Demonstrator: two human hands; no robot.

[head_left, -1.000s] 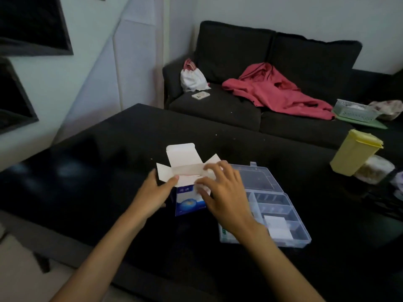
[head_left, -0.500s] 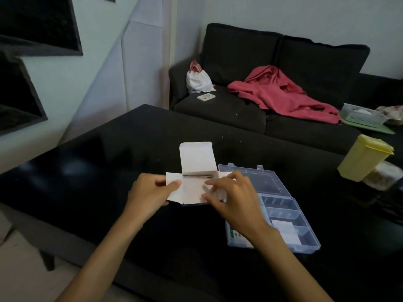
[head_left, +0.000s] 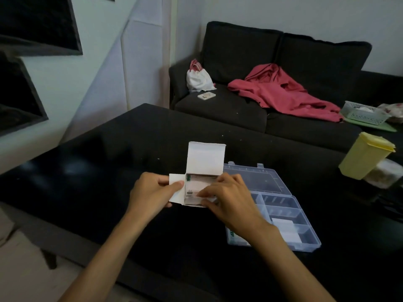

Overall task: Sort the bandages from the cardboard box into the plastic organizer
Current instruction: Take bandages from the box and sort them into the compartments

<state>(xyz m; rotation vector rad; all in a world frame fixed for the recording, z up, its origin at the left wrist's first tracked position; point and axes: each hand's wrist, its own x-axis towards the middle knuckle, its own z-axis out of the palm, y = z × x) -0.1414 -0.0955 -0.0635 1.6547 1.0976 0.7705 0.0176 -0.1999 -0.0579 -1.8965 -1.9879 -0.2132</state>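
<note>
A small white cardboard box (head_left: 206, 159) is held over the black table, its top flap raised and its mouth turned toward me. Bandages (head_left: 196, 188) show packed inside. My left hand (head_left: 150, 192) grips the box by its left side flap, thumb on top. My right hand (head_left: 229, 199) is at the box's right side with fingertips reaching into the opening onto the bandages. The clear plastic organizer (head_left: 283, 205) lies open just right of the box, with white packets (head_left: 286, 229) in a near compartment; my right wrist hides its near-left corner.
A yellow lidded container (head_left: 366, 154) and a clear jar (head_left: 383, 175) stand at the table's right edge. Behind the black table (head_left: 130, 149) is a dark sofa with a red garment (head_left: 283, 92), a white bag (head_left: 199, 80), a phone (head_left: 206, 95) and a basket (head_left: 364, 112).
The box was tipped from showing its blue front to mouth toward me with the flap up. My right fingers moved from the top flap into the opening.
</note>
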